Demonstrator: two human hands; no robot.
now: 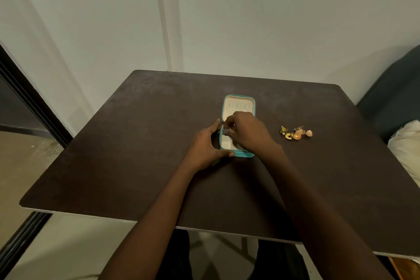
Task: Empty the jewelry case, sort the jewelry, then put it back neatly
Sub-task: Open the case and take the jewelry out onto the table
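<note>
Lying open on the worktop (136,143), the teal case (238,102) is steadied at its left side by the left hand (204,145), whose grip is curled round its wall. Above its base the right hand (247,132) is held, its grip pinched on a small dark piece (225,132). Right of the case, well apart, a gold pile (295,134) of jewelry is seen.

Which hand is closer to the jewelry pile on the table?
Right. The right hand is over the case, toward the pile; the left hand holds the case's left side.
</note>
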